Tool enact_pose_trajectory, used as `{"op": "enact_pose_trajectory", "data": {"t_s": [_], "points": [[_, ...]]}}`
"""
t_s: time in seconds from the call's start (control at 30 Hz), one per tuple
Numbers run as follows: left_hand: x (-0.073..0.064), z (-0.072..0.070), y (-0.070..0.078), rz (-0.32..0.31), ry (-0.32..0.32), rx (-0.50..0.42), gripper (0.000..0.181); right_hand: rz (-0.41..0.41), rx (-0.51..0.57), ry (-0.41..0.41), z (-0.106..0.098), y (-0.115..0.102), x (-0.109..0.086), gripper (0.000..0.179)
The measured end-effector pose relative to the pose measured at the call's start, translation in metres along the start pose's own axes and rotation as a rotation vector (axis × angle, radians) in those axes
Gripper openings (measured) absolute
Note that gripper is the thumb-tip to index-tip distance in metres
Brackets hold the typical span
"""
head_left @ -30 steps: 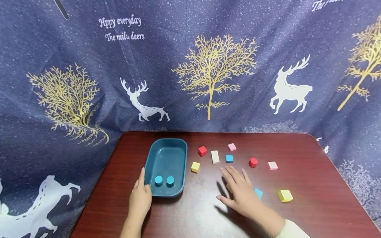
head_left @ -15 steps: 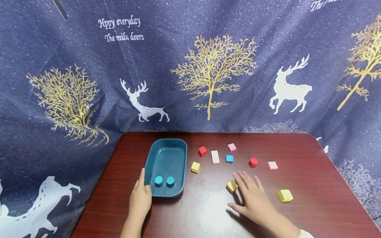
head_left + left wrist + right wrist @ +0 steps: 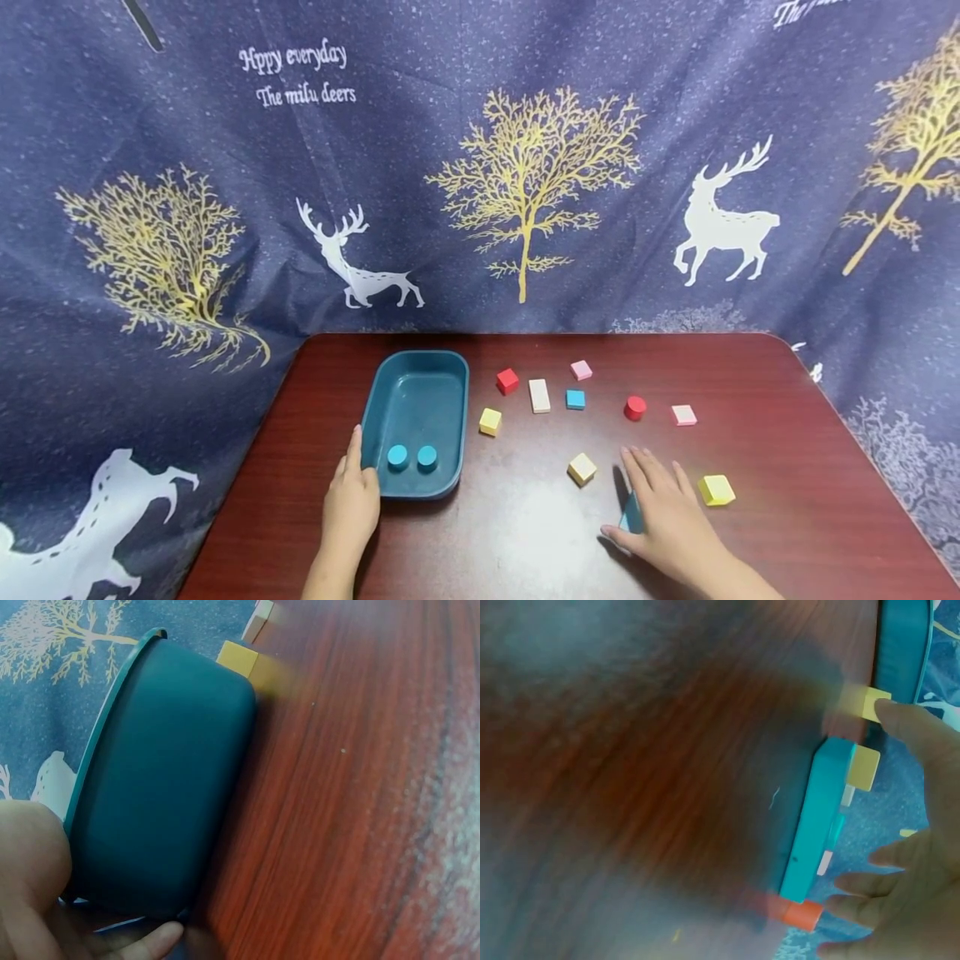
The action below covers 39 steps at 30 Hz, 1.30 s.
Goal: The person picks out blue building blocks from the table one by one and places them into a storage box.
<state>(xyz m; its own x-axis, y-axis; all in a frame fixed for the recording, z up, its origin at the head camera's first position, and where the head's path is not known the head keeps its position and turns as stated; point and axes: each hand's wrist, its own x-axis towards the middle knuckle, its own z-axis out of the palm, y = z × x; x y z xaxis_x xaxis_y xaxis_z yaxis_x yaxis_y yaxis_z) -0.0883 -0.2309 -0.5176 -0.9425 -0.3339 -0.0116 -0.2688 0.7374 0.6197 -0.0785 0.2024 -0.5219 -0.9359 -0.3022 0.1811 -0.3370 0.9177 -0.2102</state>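
Note:
My left hand [image 3: 351, 504] rests at the near left corner of a teal plastic tray [image 3: 463, 417], with fairly straight fingers along its outer side. In the left wrist view the thumb sits by the rim of the tray [image 3: 157, 780]. Two small blue cylinders [image 3: 397, 457] stand inside at the near end. My right hand [image 3: 667, 521] is spread over a blue block [image 3: 632, 514], which shows between thumb and fingers and is partly hidden. From the right wrist view, the long blue block [image 3: 816, 825] lies on the table, a gap between it and the fingers.
A wooden cube [image 3: 582, 469] lies left of my right hand, a yellow block [image 3: 717, 490] right of it. Farther back are a red cube [image 3: 507, 381], a yellow cube [image 3: 491, 422], a cream block [image 3: 539, 396], a blue tile [image 3: 575, 399], a red cylinder [image 3: 635, 407] and pink pieces [image 3: 683, 415].
My right hand has moved right and nearer to me, off the wooden cube and over the blue block. The left hand stays at the tray.

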Motion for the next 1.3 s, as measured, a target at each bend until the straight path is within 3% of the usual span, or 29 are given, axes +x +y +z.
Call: {"op": "enact_pose_trajectory", "data": {"t_s": [0.37,0.53,0.7,1.3], "points": [[-0.001,0.0,0.0,0.002,0.005,-0.004,0.066,0.037,-0.028,-0.135,-0.004,0.007,-0.011,0.087],[0.0,0.0,0.0,0.012,0.016,-0.005,0.065,0.046,-0.017,-0.129,-0.003,0.01,-0.015,0.083],[0.0,0.0,0.0,0.01,0.011,-0.004,0.065,0.047,-0.014,-0.124,0.0,0.011,-0.015,0.083],[-0.001,0.0,0.001,-0.007,0.006,-0.008,0.066,0.117,-0.013,-0.226,-0.005,0.007,-0.013,0.087]]}}
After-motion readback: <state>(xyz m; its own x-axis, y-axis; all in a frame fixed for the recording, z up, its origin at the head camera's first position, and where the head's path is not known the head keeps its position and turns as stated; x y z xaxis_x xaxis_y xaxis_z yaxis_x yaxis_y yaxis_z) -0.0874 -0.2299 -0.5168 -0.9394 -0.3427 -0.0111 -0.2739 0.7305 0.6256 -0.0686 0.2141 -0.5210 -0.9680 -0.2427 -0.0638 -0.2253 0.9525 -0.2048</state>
